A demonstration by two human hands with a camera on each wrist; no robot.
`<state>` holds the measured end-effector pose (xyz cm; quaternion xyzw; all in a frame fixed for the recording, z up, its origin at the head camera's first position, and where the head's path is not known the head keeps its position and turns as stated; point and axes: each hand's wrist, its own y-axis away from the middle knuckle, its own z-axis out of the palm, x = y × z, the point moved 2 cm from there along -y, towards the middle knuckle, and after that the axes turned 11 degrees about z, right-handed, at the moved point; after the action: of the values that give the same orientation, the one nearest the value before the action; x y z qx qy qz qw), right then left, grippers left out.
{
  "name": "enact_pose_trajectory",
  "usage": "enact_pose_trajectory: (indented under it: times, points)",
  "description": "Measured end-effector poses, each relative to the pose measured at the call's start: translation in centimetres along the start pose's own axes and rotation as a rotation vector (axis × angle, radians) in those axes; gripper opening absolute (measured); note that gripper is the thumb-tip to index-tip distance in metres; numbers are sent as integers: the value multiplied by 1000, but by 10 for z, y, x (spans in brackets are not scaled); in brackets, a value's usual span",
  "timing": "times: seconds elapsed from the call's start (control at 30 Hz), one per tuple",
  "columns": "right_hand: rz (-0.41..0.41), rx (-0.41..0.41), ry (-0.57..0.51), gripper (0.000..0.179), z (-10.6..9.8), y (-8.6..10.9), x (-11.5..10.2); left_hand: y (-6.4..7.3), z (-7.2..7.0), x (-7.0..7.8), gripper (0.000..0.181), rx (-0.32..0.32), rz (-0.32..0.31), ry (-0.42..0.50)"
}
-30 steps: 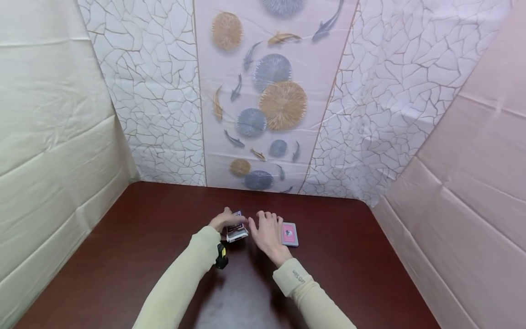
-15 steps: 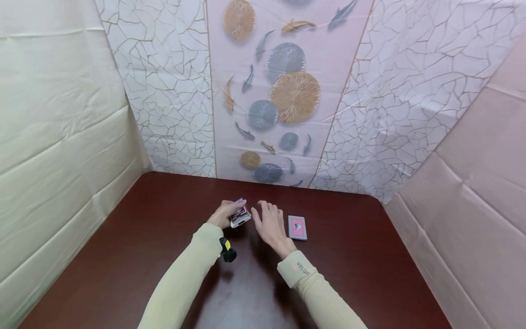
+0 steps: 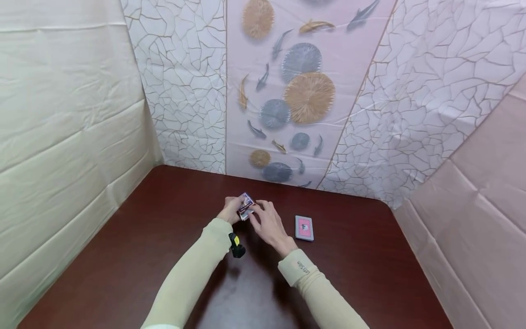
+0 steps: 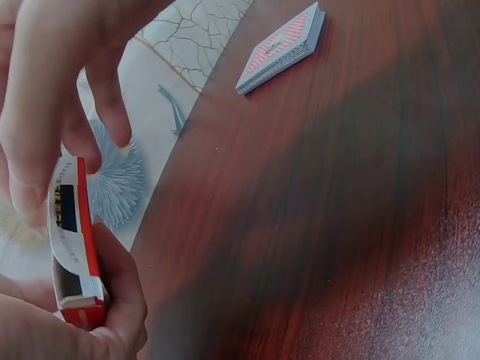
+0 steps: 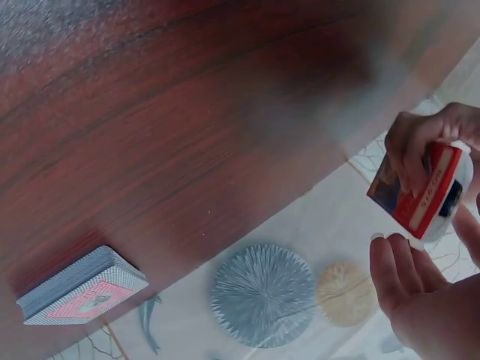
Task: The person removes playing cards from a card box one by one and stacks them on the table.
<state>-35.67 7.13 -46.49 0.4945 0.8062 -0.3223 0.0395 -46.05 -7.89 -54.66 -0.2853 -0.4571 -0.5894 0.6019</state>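
Observation:
A small red-and-white playing-card box (image 3: 246, 202) with a dark picture on its face is held up by my left hand (image 3: 231, 212). Its end flap (image 4: 67, 217) stands folded out in the left wrist view, and the end behind it gapes. My right hand (image 3: 270, 225) is at that end, its fingers loosely bent and spread. Whether a fingertip touches the flap, I cannot tell. To the right, a squared deck of cards (image 3: 304, 228) with pink-and-white backs lies on the table, apart from both hands.
The dark red-brown table (image 3: 361, 265) has a glossy surface. Behind it hangs a cloth (image 3: 283, 91) printed with fish and round leaf shapes. Pale fabric walls (image 3: 65, 119) close in the left and right sides. A black wrist camera (image 3: 237, 246) sits at the left cuff.
My left hand has raised the box off the table and turned its picture face into view. My right hand has come closer to the box's end. The deck has stayed put; the head view shifted.

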Motion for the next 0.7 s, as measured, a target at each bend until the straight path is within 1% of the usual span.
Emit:
enact_pose_trajectory:
  times: [0.1, 0.13, 0.17, 0.2, 0.27, 0.33, 0.37, 0.4, 0.43, 0.47, 0.5, 0.57, 0.6, 0.67, 0.7]
  points:
    - [-21, -24, 26, 24, 1, -1, -1, -34, -5, -24, 25, 24, -4, 0]
    - [-22, -37, 37, 25, 2, -1, -1, -22, -3, -16, 22, 27, 5, 3]
    - [-23, -51, 53, 27, 2, -2, -1, -26, -5, -20, 17, 21, 18, 7]
    - [-23, -61, 70, 28, 3, -2, -2, -24, -5, -21, 15, 33, 21, -1]
    - [-8, -78, 101, 31, 4, -4, -1, -30, -7, -27, 6, 16, 46, 13]
    - [8, -79, 134, 33, 4, -5, -1, -36, -9, -34, 4, 8, 86, 15]
    - [13, -75, 152, 34, 5, -6, -1, -34, -7, -33, 8, 16, 97, 14]
    - [20, -73, 167, 35, 5, -6, -1, -30, -5, -32, 13, 39, 106, 9]
    - [27, -71, 177, 36, 5, -7, 0, -22, -2, -28, 19, 56, 118, 13]
    - [34, -65, 182, 36, 5, -7, -1, -16, 0, -27, 25, 60, 146, 32]
    - [38, -58, 184, 36, 5, -8, -1, -5, 5, -19, 31, 87, 143, 22]
    - [44, -38, 175, 36, 5, -8, -1, 26, 17, 3, 39, 135, 126, 20]
    - [47, -25, 165, 35, 4, -9, -2, 30, 21, 5, 40, 155, 111, 25]
    - [49, 16, 136, 32, 3, -10, -3, 52, 29, 22, 34, 144, 101, 55]
    - [47, 35, 126, 30, 2, -11, -4, 68, 35, 36, 34, 156, 68, 44]
